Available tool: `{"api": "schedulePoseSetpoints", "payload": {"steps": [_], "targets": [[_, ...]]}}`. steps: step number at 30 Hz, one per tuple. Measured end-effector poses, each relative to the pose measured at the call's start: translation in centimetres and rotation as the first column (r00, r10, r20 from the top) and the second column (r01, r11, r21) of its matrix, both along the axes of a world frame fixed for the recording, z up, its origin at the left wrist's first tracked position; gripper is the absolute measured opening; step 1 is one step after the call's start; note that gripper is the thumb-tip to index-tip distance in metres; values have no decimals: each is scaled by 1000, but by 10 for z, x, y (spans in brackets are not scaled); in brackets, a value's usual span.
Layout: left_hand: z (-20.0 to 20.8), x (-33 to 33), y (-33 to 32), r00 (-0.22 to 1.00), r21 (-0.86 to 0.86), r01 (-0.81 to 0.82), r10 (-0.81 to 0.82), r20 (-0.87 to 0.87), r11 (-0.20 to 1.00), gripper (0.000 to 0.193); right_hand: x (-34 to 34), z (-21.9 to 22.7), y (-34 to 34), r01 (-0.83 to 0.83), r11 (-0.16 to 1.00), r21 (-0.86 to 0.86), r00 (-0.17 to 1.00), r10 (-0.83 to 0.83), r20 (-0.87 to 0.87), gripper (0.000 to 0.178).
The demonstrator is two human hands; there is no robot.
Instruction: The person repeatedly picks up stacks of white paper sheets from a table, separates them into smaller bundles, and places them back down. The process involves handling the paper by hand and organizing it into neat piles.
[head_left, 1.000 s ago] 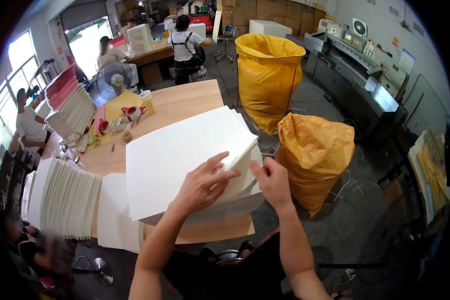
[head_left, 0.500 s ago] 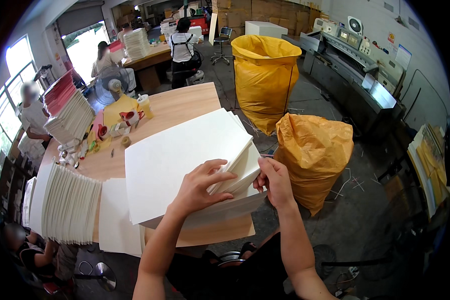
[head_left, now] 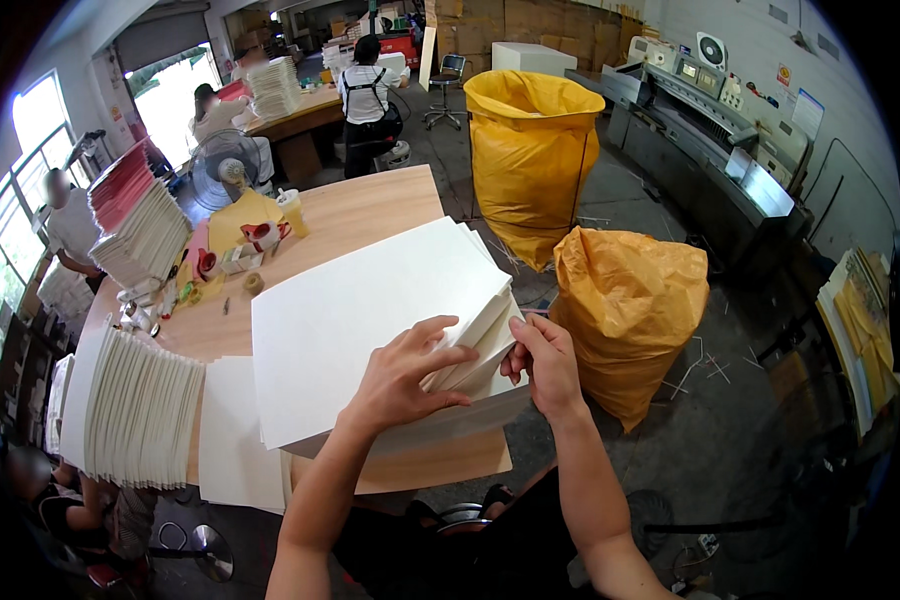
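A thick stack of large white paper sheets (head_left: 360, 310) lies at the table's near right part. My left hand (head_left: 407, 372) rests on it with fingers spread, and the lifted, fanned corner of several upper sheets sits between its thumb and index finger. At the stack's right corner my right hand (head_left: 545, 362) pinches a sheet's edge between thumb and forefinger; the other fingers curl underneath. Below the lifted sheets, a cream-coloured layer bends up toward the right hand. How many sheets either hand holds cannot be made out.
Left on the wooden table (head_left: 370, 205) stand a fanned pile of white booklets (head_left: 140, 405), a red-and-white stack (head_left: 135, 215) and tape rolls (head_left: 253, 283). Two yellow sacks (head_left: 630, 320) stand right of the table. A grey machine (head_left: 710, 120) lines the wall. Other people work beyond.
My right hand has shifted slightly left with the pinched edge, toward the left hand. The left hand stays almost in place on the stack.
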State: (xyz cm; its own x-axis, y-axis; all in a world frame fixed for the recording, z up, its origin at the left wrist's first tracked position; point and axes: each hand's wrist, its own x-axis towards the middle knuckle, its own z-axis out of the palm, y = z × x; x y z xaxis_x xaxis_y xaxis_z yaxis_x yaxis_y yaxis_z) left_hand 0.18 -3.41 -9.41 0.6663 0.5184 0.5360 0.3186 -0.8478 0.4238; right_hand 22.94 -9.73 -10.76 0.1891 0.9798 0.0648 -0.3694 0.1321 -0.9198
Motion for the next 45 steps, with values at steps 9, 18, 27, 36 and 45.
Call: {"api": "schedulePoseSetpoints", "payload": {"steps": [9,18,27,36,45], "targets": [[-9,-1,5,997,-60,-12,17,72,998,36,3,-10,-1,81,995,64,973,-93,211,40],[5,0,-1,1000,-5,11,-11,-9,1000,46,-5,0,2,42,999,6,998,-42,-55,38],[-7,0,3,998,-41,-24,26,59,999,38,-4,-10,-1,152,984,93,895,-177,408,38],[5,2,-2,1000,5,21,-21,-11,1000,45,-1,-5,1,45,999,20,992,-43,-121,37],[-8,-1,7,996,-36,45,-42,75,998,50,-16,-29,-37,183,690,700,129,-723,679,19]]}}
